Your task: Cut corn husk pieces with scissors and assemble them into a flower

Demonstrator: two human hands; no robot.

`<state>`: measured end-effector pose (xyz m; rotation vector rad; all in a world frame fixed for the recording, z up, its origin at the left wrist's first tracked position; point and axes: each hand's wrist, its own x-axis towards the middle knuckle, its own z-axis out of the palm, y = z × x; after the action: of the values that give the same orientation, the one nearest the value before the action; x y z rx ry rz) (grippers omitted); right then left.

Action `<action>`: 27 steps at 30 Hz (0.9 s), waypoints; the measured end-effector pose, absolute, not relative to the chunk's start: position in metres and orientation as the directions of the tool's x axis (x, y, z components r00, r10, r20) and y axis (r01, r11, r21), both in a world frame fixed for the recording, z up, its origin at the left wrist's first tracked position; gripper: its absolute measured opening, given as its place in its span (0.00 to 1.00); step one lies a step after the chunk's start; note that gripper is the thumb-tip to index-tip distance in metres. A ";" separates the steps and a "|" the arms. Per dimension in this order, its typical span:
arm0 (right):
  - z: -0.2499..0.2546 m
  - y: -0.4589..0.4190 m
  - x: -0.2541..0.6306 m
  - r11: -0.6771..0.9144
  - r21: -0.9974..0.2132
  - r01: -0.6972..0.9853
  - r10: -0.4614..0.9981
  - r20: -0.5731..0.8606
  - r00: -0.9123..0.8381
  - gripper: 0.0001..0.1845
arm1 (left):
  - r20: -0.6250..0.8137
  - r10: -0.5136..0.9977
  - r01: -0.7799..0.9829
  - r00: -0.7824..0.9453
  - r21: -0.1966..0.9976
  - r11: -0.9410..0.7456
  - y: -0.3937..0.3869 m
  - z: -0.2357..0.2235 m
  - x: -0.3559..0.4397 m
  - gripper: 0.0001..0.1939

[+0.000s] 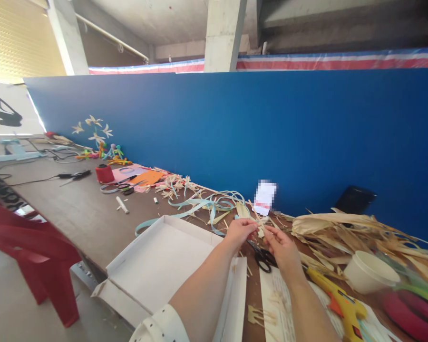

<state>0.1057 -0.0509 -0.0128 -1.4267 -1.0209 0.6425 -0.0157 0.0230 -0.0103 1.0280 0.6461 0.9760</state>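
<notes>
White cardboard makes up the one open box [167,261], which serves as the landmark for this head-view report. Two hands, both yours, are noted at its far right corner. Your left hand [241,231] has thumb and fingers closed in a pinch on one small pale piece [260,230]; your right hand [278,241] pinches the same piece from the other side. That piece sits beyond the box's far right corner.

Right of the box, you have one pair of black-handled scissors [265,260] beside your right hand, one yellow glue gun [337,297], one cream cup [370,271] and one heap of dry husks [342,230], its leaves too many to count.

Beyond the box lie loops of light blue ribbon [196,204]; one white paper [264,197], partly blurred, is beyond its far right corner. Left of and beyond the box, you have one red thread spool [104,174], one orange sheet [150,178] and four pale standing flowers [93,120]. Left of the box stands one red stool [39,247].
</notes>
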 end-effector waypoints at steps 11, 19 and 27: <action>-0.018 -0.049 0.102 0.069 -0.998 0.013 0.937 0.069 0.342 0.37 | -0.024 0.887 -0.318 0.460 0.929 0.190 0.022 -0.006 -0.018 0.12; -0.015 -0.049 0.111 0.070 -0.962 0.263 0.897 0.176 0.406 0.25 | -0.033 0.909 -0.207 0.415 0.970 0.130 0.020 -0.006 -0.017 0.11; -0.007 -0.049 0.104 0.113 -0.844 0.524 0.840 0.363 0.403 0.19 | -0.026 0.922 -0.189 0.386 0.976 0.107 0.023 -0.011 -0.013 0.05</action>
<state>0.1043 -0.0489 -0.0070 -1.5492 -1.2546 0.3568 -0.0132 0.0229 -0.0110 1.1700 0.8059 0.9646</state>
